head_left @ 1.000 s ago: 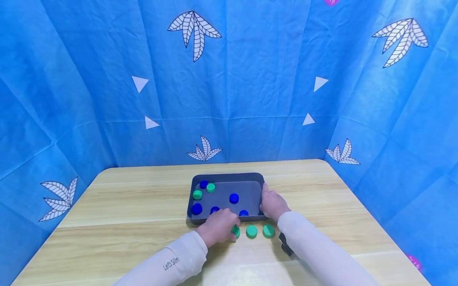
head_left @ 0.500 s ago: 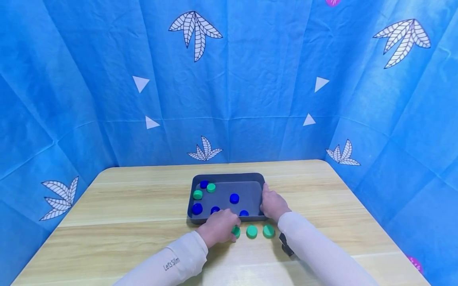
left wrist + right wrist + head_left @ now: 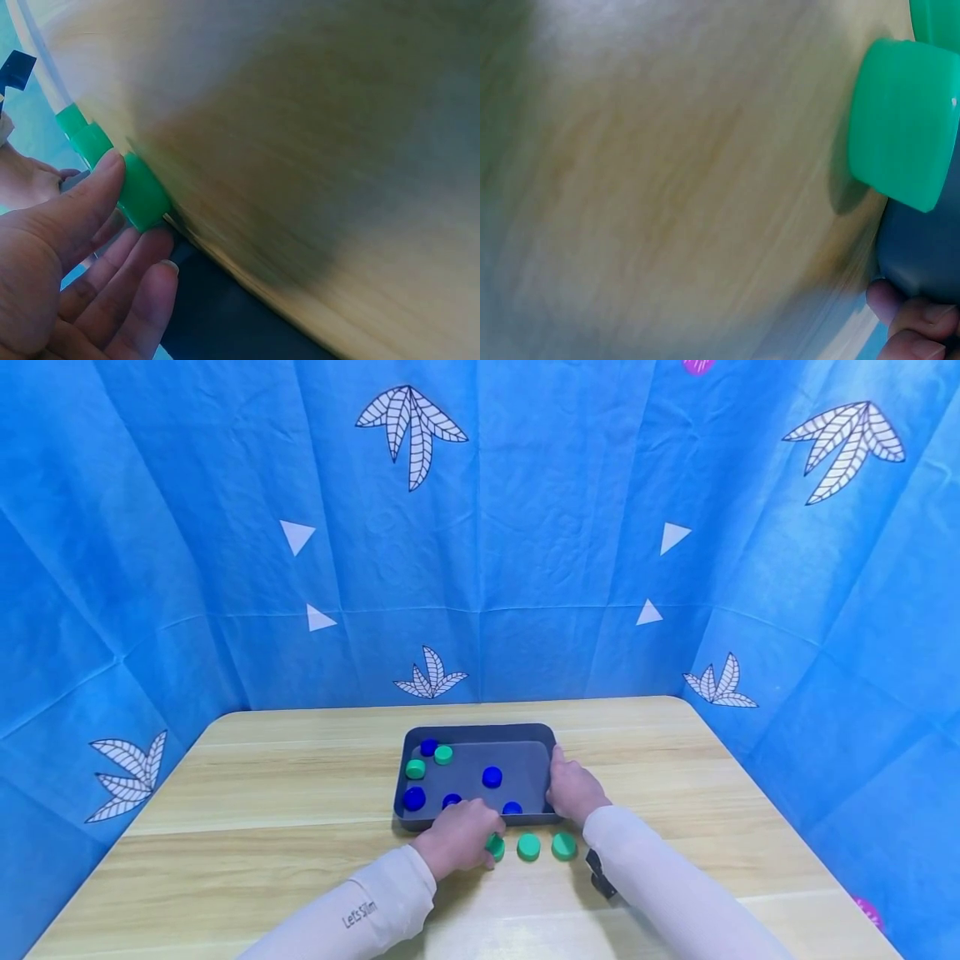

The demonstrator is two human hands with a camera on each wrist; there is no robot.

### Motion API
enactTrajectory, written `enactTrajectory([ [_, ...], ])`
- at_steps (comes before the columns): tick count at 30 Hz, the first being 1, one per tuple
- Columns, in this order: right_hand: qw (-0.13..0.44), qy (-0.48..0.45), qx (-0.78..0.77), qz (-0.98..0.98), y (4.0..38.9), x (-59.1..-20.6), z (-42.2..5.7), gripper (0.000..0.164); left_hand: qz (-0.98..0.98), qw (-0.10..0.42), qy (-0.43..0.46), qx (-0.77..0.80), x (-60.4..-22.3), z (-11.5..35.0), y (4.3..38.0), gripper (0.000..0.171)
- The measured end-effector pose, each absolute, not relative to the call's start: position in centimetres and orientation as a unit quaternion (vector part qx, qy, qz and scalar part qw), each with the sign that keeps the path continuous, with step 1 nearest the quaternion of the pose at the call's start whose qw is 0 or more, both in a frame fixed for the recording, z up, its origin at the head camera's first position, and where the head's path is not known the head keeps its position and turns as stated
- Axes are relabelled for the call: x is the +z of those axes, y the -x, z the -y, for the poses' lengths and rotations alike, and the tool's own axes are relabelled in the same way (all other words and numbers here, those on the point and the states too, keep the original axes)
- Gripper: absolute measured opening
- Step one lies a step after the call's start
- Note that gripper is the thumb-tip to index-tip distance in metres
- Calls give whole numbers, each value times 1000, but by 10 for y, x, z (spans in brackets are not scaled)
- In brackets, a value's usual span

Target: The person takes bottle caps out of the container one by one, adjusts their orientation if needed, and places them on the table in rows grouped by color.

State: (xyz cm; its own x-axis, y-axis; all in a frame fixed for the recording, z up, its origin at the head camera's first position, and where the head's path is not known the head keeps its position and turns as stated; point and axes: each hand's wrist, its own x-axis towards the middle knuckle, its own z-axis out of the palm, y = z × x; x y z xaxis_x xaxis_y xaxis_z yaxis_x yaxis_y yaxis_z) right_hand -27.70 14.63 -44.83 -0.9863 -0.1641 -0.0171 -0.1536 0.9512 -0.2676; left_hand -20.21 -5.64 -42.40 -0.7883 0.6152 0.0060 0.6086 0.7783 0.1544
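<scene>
My left hand (image 3: 463, 837) pinches a green bottle cap (image 3: 495, 847) between thumb and fingers, just in front of a dark grey tray (image 3: 480, 820). In the left wrist view the thumb lies against this cap (image 3: 144, 191), fingertips on its far side. Two more green caps stand in a row to its right, a middle one (image 3: 528, 847) and an end one (image 3: 564, 846). My right hand (image 3: 576, 789) grips the tray's right wall near the front corner; its curled fingertips (image 3: 922, 319) show against the tray in the right wrist view.
Inside the tray lie several blue caps, one of them near the middle (image 3: 492, 777), and two green caps, one (image 3: 444, 755) further back and one (image 3: 416, 768) at left. The pale wooden table (image 3: 300, 793) is bordered by blue patterned cloth (image 3: 525, 527).
</scene>
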Motion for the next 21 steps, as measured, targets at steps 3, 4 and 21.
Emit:
enactTrajectory([
  [3,22,78,-137,-987,277,-449,-147,77,-944,24,-322,72,-423,57,202,25],
  [4,22,78,-137,-987,277,-449,-147,76,-943,22,-323,72,-422,57,202,24],
  [21,17,79,-133,-988,277,-450,-147,75,-935,-32,-323,141,-400,71,211,18],
])
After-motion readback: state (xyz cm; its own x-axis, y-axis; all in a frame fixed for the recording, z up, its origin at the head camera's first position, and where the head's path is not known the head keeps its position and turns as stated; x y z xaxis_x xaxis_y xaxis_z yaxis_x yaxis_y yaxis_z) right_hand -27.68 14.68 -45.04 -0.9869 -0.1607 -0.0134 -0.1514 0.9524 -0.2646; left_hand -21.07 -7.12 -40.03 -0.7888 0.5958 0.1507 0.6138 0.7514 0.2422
